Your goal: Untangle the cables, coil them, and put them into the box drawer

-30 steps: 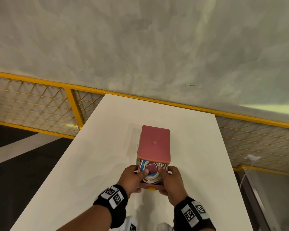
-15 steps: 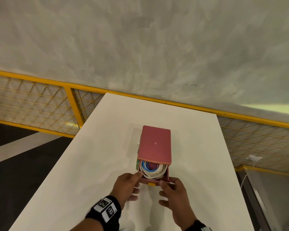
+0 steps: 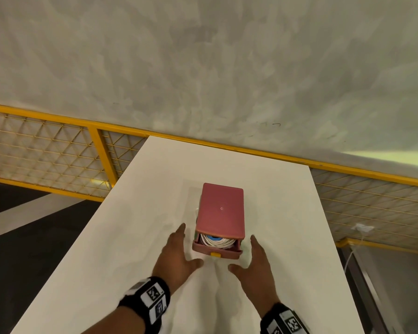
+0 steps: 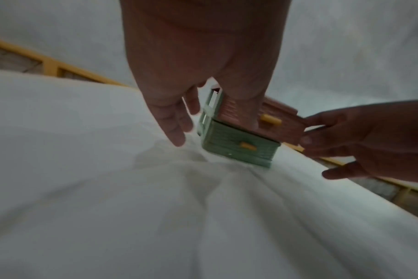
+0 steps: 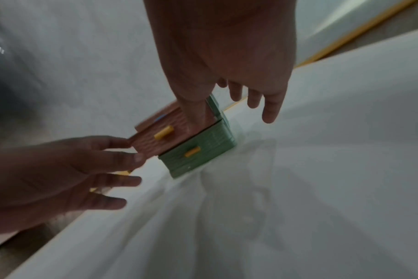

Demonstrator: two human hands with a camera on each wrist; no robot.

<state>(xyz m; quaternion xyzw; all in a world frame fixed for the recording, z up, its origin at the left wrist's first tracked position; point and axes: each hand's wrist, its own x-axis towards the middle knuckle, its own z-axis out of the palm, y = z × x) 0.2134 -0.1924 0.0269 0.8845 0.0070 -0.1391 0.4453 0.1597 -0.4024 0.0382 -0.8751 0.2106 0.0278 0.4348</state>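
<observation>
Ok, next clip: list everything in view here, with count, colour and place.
box: 1, pink top, table centre
pink drawer: 1, yellow knob, upper, part open
green drawer: 1, yellow knob, lower, closed
cables: coiled, white and blue, count unclear, in pink drawer
table: 1, white
railing: yellow, mesh, behind table
wall: grey
left hand: open, left of box
right hand: open, right of box
wristbands: 2, black, tagged

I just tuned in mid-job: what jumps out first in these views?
The pink box in the middle of the white table, its top drawer ajar with coiled white and blue cables showing inside. The left hand and right hand lie open on either side of the drawer front, holding nothing. The wrist views show a green drawer below, closed.
</observation>
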